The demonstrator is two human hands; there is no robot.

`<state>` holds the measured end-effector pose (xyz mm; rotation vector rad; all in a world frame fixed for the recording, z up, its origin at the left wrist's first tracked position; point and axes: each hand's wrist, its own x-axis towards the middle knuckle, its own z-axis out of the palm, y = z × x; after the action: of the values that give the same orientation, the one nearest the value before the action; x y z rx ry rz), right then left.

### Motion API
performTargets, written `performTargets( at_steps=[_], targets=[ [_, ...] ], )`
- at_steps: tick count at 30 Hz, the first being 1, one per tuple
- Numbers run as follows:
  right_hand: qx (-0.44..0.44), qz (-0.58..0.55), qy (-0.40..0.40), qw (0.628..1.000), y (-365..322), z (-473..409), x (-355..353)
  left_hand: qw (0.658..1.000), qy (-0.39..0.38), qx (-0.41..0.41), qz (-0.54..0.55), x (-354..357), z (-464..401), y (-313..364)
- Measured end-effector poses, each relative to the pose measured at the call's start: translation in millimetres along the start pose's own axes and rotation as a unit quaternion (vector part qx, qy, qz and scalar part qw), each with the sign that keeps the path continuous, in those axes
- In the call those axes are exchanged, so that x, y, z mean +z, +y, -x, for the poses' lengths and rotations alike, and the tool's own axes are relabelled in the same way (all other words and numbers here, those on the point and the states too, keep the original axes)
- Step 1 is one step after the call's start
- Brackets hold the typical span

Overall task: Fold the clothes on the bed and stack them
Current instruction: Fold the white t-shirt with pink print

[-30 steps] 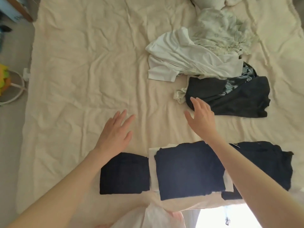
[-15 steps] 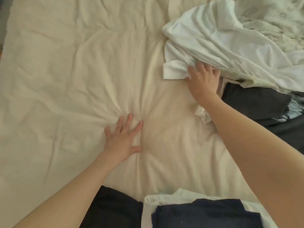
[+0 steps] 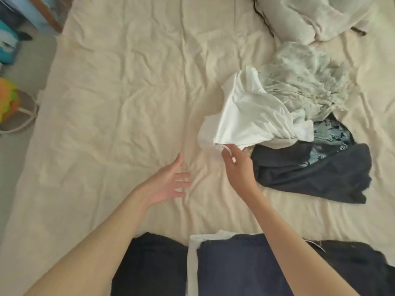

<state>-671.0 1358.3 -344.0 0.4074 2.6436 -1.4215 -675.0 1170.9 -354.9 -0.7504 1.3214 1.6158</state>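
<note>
A crumpled white shirt lies on top of the unfolded pile at the right of the bed. My right hand pinches its near lower edge and lifts it a little off the sheet. Behind it sits a pale green patterned garment; a dark grey garment with a blue print lies beside my right hand. My left hand hovers open, palm turned right, over bare sheet. Folded clothes lie along the near edge: a black one, a navy one on a white one, and a dark one.
The cream sheet is wrinkled across the bed's left and middle. A grey pillow or bundle lies at the far right. The floor on the left holds a basket with a colourful toy and a blue box.
My right hand went from lying on the white shirt to pinching its edge and pulling it toward me. My left hand lifted off the sheet and turned sideways. The view pulled back.
</note>
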Motion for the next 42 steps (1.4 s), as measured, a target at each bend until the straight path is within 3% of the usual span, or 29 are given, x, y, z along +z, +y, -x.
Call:
performTargets(
  at_steps=[3,7,10,12,14,17,19,20,23,26,28,30,35,39,42],
  targets=[
    [-0.014,-0.033,-0.083,0.996,-42.7,59.8,-6.9,0.979,-0.033,-0.029,0.2,8.6,45.0,6.0],
    [-0.004,-0.044,-0.211,0.976,-86.3,125.6,1.9,0.985,-0.001,-0.008,0.175,2.8,97.9,-3.0],
    [0.073,-0.132,-0.256,0.955,-105.8,143.7,7.9,0.987,0.102,0.086,0.088,-27.2,130.9,-23.3],
    [0.126,-0.189,-0.233,0.945,-115.1,151.8,22.1,0.953,0.19,0.195,-0.131,-53.2,156.4,-38.0],
    [0.188,-0.201,-0.187,0.943,-127.3,160.8,48.5,0.895,0.182,0.295,-0.282,-79.9,185.7,-51.4],
    [0.303,-0.267,-0.189,0.895,-152.4,175.6,101.0,0.849,0.048,0.369,-0.374,-123.1,222.4,-71.1],
    [0.344,-0.297,-0.137,0.88,-168.2,191.0,141.9,0.822,-0.051,0.37,-0.43,-156.9,241.3,-81.7],
    [0.349,-0.26,-0.102,0.894,-177.2,197.0,162.0,0.816,-0.083,0.356,-0.447,-176.2,247.1,-83.8],
    [0.333,-0.205,-0.045,0.92,-203.4,215.5,201.5,0.851,-0.127,0.283,-0.424,-230.5,264.1,-83.6],
    [0.309,-0.175,-0.026,0.934,-213.1,241.1,210.9,0.861,-0.04,0.317,-0.397,-269.8,261.3,-71.4],
    [0.28,-0.054,-0.007,0.958,-210.2,257.0,207.8,0.832,0.015,0.341,-0.437,-281.6,248.8,-58.9],
    [0.216,0.013,-0.017,0.976,-206.5,270.8,204.2,0.797,0.015,0.364,-0.482,-283.6,234.4,-50.1],
    [0.166,0.014,-0.082,0.983,-185.8,279.9,186.2,0.688,-0.015,0.429,-0.584,-245.1,195.2,-39.1],
    [0.154,0.022,-0.115,0.981,-177.6,262.5,149.5,0.571,-0.04,0.392,-0.72,-195.0,150.1,-28.0],
    [0.152,0.002,-0.107,0.983,-175.3,245.9,113.9,0.563,-0.025,0.361,-0.743,-174.7,124.2,-20.9]
  ],
)
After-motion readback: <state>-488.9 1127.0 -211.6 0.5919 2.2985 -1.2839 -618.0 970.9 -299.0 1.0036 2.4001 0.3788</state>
